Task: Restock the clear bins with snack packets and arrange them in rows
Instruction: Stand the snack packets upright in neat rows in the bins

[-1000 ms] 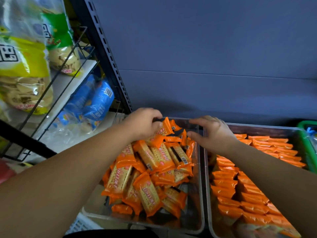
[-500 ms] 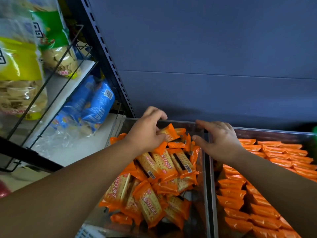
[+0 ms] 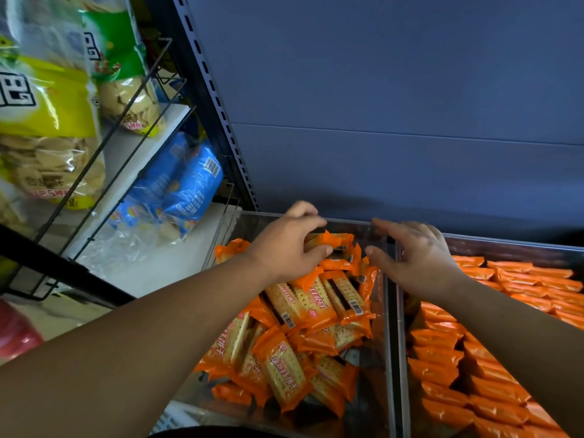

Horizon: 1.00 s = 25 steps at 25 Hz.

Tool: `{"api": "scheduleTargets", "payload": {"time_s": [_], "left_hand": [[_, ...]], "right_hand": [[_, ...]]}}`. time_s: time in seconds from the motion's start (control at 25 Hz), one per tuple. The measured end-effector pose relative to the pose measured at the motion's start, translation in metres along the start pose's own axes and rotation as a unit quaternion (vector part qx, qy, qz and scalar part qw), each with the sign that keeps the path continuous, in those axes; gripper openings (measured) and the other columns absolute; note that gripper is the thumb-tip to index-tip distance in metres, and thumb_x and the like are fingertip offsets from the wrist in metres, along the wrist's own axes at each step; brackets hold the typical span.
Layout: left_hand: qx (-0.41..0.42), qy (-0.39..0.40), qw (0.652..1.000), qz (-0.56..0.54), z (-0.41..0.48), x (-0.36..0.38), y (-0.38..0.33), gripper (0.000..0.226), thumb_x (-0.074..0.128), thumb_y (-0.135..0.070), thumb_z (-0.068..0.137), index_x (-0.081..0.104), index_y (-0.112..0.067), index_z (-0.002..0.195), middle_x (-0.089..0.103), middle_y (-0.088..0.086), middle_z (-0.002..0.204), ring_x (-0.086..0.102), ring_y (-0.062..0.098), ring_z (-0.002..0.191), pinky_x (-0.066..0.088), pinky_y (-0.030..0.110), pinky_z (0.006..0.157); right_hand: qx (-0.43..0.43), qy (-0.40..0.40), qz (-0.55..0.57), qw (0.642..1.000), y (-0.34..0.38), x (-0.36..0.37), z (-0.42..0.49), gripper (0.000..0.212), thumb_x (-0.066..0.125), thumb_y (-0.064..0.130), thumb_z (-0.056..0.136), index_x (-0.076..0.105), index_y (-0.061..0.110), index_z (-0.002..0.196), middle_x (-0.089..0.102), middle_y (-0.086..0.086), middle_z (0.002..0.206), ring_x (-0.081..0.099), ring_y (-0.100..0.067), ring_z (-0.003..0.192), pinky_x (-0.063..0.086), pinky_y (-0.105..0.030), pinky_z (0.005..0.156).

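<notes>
Holds one packet (image 3: 325,240) in the left hand (image 3: 287,248), fingers curled over its top and thumb beneath, at the back of the left bin (image 3: 227,235), above a loose heap (image 3: 284,368) of the same orange packets. Hovers the right hand (image 3: 414,260) spread and slack, grasping nothing, over the wall between the two bins; cannot tell whether touching the rim. In the right bin (image 3: 505,245), neat rows (image 3: 474,374) already laid. Likely light and fairly stiff to handle: flat crackers in slick, crinkly film, so apt to slide off one another and to snap if squeezed hard. Best taken across the flat face or by the long edges, not by the crimped ends. Along each wrapper, Chinese characters, too tilted and blurred to give a brand; barcodes plain on several. On the yellow bag (image 3: 44,99) at left, large black characters; on the blue bags (image 3: 186,188), a barcode and nothing else legible.
</notes>
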State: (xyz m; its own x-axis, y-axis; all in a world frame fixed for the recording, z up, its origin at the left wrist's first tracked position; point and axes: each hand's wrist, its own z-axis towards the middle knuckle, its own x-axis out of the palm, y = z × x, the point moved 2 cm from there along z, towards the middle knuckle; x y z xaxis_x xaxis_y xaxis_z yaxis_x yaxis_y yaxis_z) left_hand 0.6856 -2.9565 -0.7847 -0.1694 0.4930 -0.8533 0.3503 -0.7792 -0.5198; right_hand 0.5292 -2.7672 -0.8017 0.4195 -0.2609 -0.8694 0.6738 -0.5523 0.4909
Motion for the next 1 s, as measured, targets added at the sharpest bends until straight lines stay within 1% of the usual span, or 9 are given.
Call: {"api": "scheduleTargets", "payload": {"time_s": [0.08,0.16,0.28,0.4,0.52,0.64,0.8,0.88,1.0], "left_hand": [[0.026,-0.013,1.000,0.006,-0.003,-0.002,-0.002,0.062,0.072,-0.056,0.091,0.060,-0.021,0.141,0.043,-0.012,0.136,0.063,0.010,0.092,0.056,0.031,0.086],[0.036,0.015,0.999,0.014,-0.003,0.001,-0.002,0.070,0.068,-0.069,0.086,0.062,-0.023,0.138,0.052,-0.011,0.129,0.062,0.010,0.105,0.057,0.037,0.090],[-0.002,0.093,0.992,0.085,0.003,0.008,-0.001,0.099,0.063,-0.084,0.077,0.044,-0.027,0.156,0.051,-0.006,0.148,0.048,0.016,0.137,0.049,0.045,0.108],[-0.007,0.144,0.981,0.134,0.009,0.014,-0.006,0.110,0.068,-0.085,0.072,0.036,-0.027,0.160,0.043,-0.005,0.145,0.043,0.020,0.136,0.047,0.045,0.108],[-0.013,0.159,0.976,0.147,0.016,0.017,-0.010,0.096,0.073,-0.078,0.074,0.048,-0.027,0.151,0.040,-0.004,0.132,0.048,0.020,0.123,0.051,0.041,0.098],[-0.018,0.146,0.977,0.153,0.018,0.020,-0.014,0.071,0.075,-0.067,0.081,0.059,-0.028,0.138,0.052,-0.005,0.125,0.053,0.018,0.115,0.054,0.040,0.091],[-0.015,0.110,0.983,0.145,0.017,0.019,-0.018,0.020,0.064,-0.048,0.098,0.064,-0.030,0.106,0.065,-0.005,0.097,0.064,0.023,0.093,0.054,0.038,0.073],[-0.003,0.068,0.993,0.092,0.016,0.011,-0.017,0.013,0.063,-0.041,0.100,0.067,-0.032,0.108,0.068,-0.006,0.094,0.066,0.022,0.091,0.054,0.038,0.074],[0.013,-0.022,1.000,-0.015,0.011,-0.014,-0.021,0.024,0.065,-0.034,0.099,0.072,-0.030,0.121,0.075,-0.007,0.100,0.070,0.017,0.091,0.057,0.034,0.082]], "right_hand": [[-0.004,-0.004,0.000,1.000,-0.001,0.001,0.001,0.061,0.057,0.053,0.099,0.045,0.032,0.155,0.060,0.002,0.143,0.041,-0.022,0.143,0.020,-0.042,0.122],[-0.005,-0.007,0.001,1.000,-0.001,0.001,0.000,0.061,0.058,0.053,0.098,0.046,0.032,0.154,0.061,0.003,0.142,0.042,-0.022,0.142,0.021,-0.042,0.121],[-0.002,-0.013,0.004,1.000,-0.002,0.003,0.001,0.060,0.058,0.052,0.098,0.047,0.032,0.153,0.060,0.002,0.143,0.042,-0.022,0.142,0.021,-0.044,0.122],[0.003,-0.011,0.002,1.000,-0.002,0.002,0.001,0.059,0.058,0.053,0.099,0.047,0.033,0.153,0.061,0.003,0.142,0.042,-0.022,0.142,0.022,-0.045,0.122],[0.000,-0.010,0.004,1.000,-0.002,0.002,0.002,0.058,0.059,0.051,0.099,0.048,0.032,0.152,0.062,0.004,0.140,0.043,-0.022,0.141,0.021,-0.044,0.121],[0.002,-0.008,0.007,1.000,-0.001,0.001,0.002,0.057,0.061,0.048,0.099,0.049,0.032,0.152,0.062,0.004,0.139,0.044,-0.022,0.140,0.021,-0.043,0.121],[0.004,0.002,0.007,1.000,-0.004,0.001,0.004,0.058,0.060,0.051,0.097,0.050,0.032,0.151,0.064,0.003,0.137,0.046,-0.024,0.138,0.026,-0.047,0.120],[0.001,0.020,0.005,1.000,-0.005,0.000,0.003,0.059,0.060,0.053,0.097,0.050,0.031,0.151,0.063,0.003,0.139,0.047,-0.025,0.139,0.029,-0.049,0.120],[-0.019,0.004,0.054,0.998,0.004,-0.010,0.001,0.058,0.069,0.040,0.095,0.054,0.022,0.148,0.061,-0.003,0.141,0.049,-0.027,0.138,0.034,-0.053,0.118]]}}
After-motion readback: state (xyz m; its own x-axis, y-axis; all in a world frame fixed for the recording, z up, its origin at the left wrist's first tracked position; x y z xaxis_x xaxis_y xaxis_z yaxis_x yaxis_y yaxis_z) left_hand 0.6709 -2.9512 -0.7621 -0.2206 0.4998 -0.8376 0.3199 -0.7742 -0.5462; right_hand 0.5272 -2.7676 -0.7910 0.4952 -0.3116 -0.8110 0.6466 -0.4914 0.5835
